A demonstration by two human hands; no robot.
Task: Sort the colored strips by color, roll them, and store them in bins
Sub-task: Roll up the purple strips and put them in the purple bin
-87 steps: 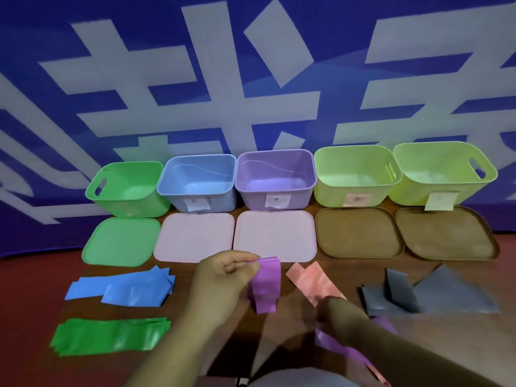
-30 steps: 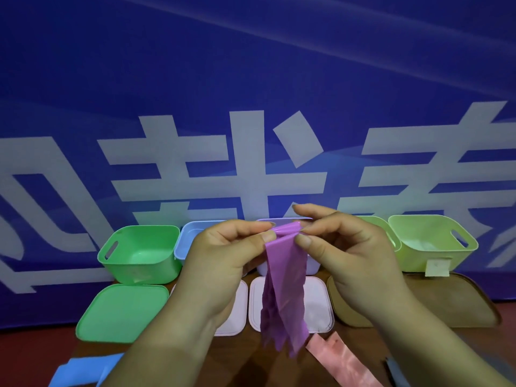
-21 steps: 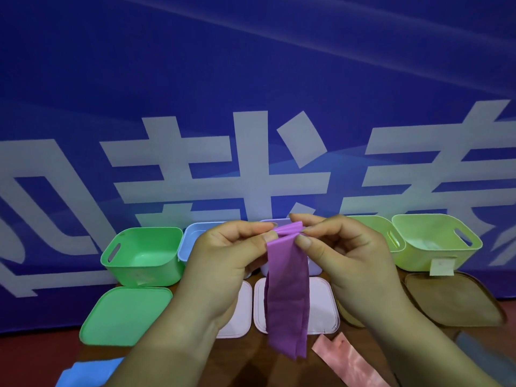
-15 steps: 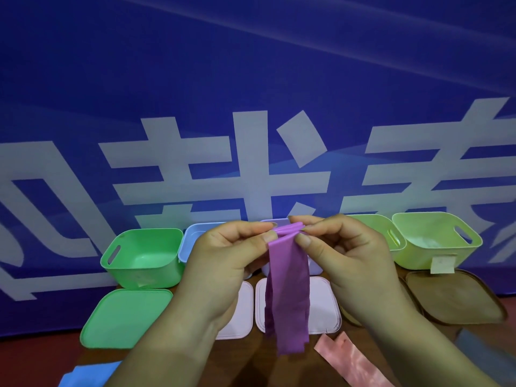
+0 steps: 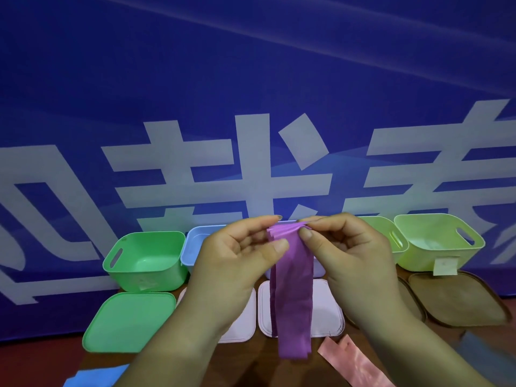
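Observation:
Several purple strips (image 5: 291, 297) hang stacked in front of me, held up above the table. My left hand (image 5: 237, 263) pinches their top edge from the left between thumb and fingers. My right hand (image 5: 346, 255) pinches the same edge from the right. Behind the hands stands a row of bins: a green bin (image 5: 145, 261), a blue bin (image 5: 195, 244), a purple bin (image 5: 318, 270) mostly hidden by the strips, and two lime bins (image 5: 391, 236) (image 5: 438, 241). A pink strip (image 5: 354, 364) lies on the table at lower right, blue strips (image 5: 92, 377) at lower left.
Lids lie in front of the bins: a green lid (image 5: 125, 322), two pale pink lids (image 5: 240, 325) (image 5: 326, 311), and brown lids (image 5: 458, 300). Grey strips (image 5: 485, 356) show at the right edge. A blue banner with white characters fills the background.
Since 2.9 s ago the view tilted up and both hands raised the purple strips off the table. Over the last second the hands barely move; the top edges fan out slightly between the fingers.

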